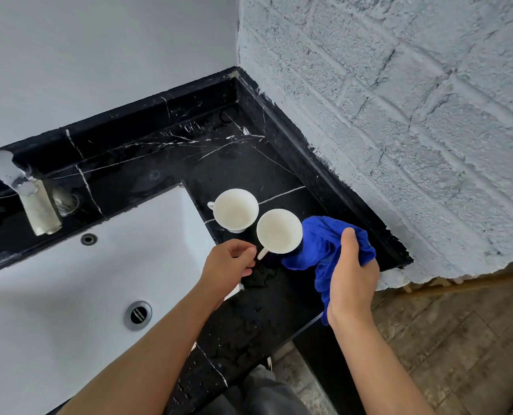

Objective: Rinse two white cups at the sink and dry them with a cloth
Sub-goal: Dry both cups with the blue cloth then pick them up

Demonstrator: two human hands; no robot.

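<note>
Two white cups stand upright on the black marble counter (pixel 165 163) to the right of the sink. The far cup (pixel 235 208) has its handle pointing left. The near cup (pixel 279 230) has its handle pointing toward me, and my left hand (pixel 228 265) has its fingertips at that handle; whether it grips it is unclear. My right hand (pixel 351 271) grips a blue cloth (pixel 318 244), which lies against the near cup's right side and hangs over the counter's front edge.
The white sink basin (pixel 69 280) with its drain (pixel 137 314) fills the lower left, and a chrome tap (pixel 24 190) stands behind it. Water drops lie on the counter near the front edge. A rough painted brick wall (pixel 399 130) borders the counter on the right.
</note>
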